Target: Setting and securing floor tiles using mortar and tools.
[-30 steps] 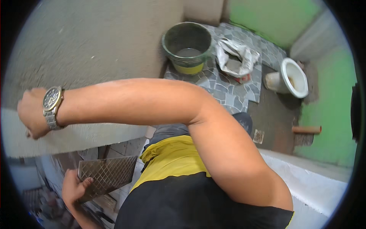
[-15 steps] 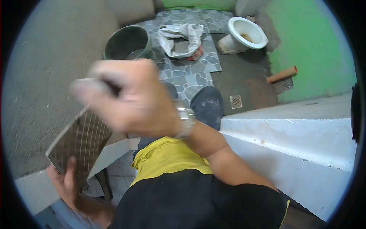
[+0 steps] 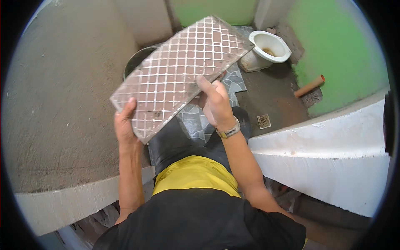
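A large rectangular tile [image 3: 173, 68] is held up slantwise in front of me, its brownish back with a pale raised grid facing me. My left hand [image 3: 126, 121] grips its near left corner, thumb on the gridded face and fingers out of sight behind. On the near long edge, my right hand [image 3: 216, 100] has its thumb over the rim, with the other fingers partly hidden beneath. A wristwatch circles my right wrist. Behind the tile, a dark bucket [image 3: 135, 62] shows only in part.
Grey stone-patterned tiles [image 3: 193, 123] cover part of the floor. A white toilet bowl [image 3: 271, 46] stands at the far right, near an orange pipe [image 3: 310, 86] and a floor drain [image 3: 263, 121]. A bare plastered wall [image 3: 66, 100] rises at left; a white ledge [image 3: 316, 141] lies at right.
The tile has swung up from the lower left to the middle, gridded back now in full view. My right hand, blurred and raised before, now holds its near edge.
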### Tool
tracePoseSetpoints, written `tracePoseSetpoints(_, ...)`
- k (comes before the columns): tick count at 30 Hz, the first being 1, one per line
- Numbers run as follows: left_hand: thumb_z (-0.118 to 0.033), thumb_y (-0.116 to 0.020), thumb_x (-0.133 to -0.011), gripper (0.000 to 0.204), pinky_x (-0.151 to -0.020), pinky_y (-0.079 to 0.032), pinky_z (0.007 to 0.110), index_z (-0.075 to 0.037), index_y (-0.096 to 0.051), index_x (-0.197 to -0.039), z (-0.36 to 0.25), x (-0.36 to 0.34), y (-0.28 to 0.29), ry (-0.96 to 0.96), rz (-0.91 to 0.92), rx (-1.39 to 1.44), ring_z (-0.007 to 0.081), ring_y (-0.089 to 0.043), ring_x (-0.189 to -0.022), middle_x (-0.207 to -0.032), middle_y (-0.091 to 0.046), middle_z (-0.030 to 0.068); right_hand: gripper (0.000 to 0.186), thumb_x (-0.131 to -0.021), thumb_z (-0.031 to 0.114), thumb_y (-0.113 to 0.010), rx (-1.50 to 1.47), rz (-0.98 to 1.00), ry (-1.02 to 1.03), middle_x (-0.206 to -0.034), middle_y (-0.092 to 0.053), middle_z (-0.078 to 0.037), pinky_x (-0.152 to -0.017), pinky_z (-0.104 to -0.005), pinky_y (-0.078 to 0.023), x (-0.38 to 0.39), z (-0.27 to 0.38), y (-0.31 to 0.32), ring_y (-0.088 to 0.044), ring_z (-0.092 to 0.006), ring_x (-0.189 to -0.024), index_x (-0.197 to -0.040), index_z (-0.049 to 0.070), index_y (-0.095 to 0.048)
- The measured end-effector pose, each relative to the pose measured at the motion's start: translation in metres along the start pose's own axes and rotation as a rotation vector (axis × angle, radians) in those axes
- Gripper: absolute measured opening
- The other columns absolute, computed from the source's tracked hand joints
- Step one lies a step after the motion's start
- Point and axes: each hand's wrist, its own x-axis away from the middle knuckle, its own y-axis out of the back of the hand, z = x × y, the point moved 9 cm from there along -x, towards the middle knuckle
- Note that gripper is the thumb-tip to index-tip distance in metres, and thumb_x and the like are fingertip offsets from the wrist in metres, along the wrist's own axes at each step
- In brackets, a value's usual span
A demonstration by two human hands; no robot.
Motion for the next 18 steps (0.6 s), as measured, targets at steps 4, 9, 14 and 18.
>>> tracePoseSetpoints(4, -0.023, -0.072, -0.097, 0.054, -0.097, -0.059, 0.042, 0.004, -0.054, -0.14, 0.099, -0.016, -0.008, 0.312, 0.046, 0.299, 0.0288, -0.069, -0.114, -0.129, -0.068, 0.0179, 0.019, -0.096, 0.019, -0.073, 0.313, -0.126, 0.078, -0.09, -0.071, -0.001, -0.071, -0.0279, -0.051, -0.008, 0.019, 0.017, -0.062, -0.0089, -0.079, -0.094, 0.001, -0.072)
tracePoseSetpoints(9, -0.053, -0.061, -0.103, 0.073, -0.1, -0.056, 0.043, -0.001, -0.045, -0.15, 0.138, -0.04, 0.0, 0.545, 0.116, -0.384, 0.0301, -0.064, -0.123, -0.142, -0.061, 0.0171, 0.02, -0.095, 0.017, -0.073, 0.771, -0.195, 0.345, -0.075, -0.066, 0.005, -0.062, -0.0281, -0.045, -0.006, 0.035, 0.033, -0.054, -0.0057, -0.068, -0.086, -0.001, -0.072)
tracePoseSetpoints(14, -0.068, -0.059, -0.097, 0.095, -0.097, -0.057, 0.044, 0.003, -0.035, -0.155, 0.016, -0.03, -0.06, 0.218, 0.483, 0.149, 0.0287, -0.065, -0.123, -0.144, -0.057, 0.02, 0.034, -0.086, -0.008, -0.062, 1.317, -0.267, 0.913, -0.099, -0.076, -0.02, -0.075, -0.0373, -0.056, -0.004, 0.048, 0.02, -0.076, -0.0329, -0.087, -0.117, 0.002, -0.074)
tracePoseSetpoints(18, -0.067, -0.068, -0.091, 0.092, -0.093, -0.058, 0.048, 0.003, -0.045, -0.146, -0.025, 0.006, -0.074, 0.106, 0.475, 0.202, 0.0288, -0.068, -0.116, -0.131, -0.064, 0.0192, 0.055, -0.074, -0.01, -0.058, 1.518, -0.147, 0.955, -0.122, -0.075, -0.012, -0.108, -0.053, -0.049, -0.003, 0.033, 0.024, -0.07, -0.0339, -0.117, -0.121, 0.011, -0.074)
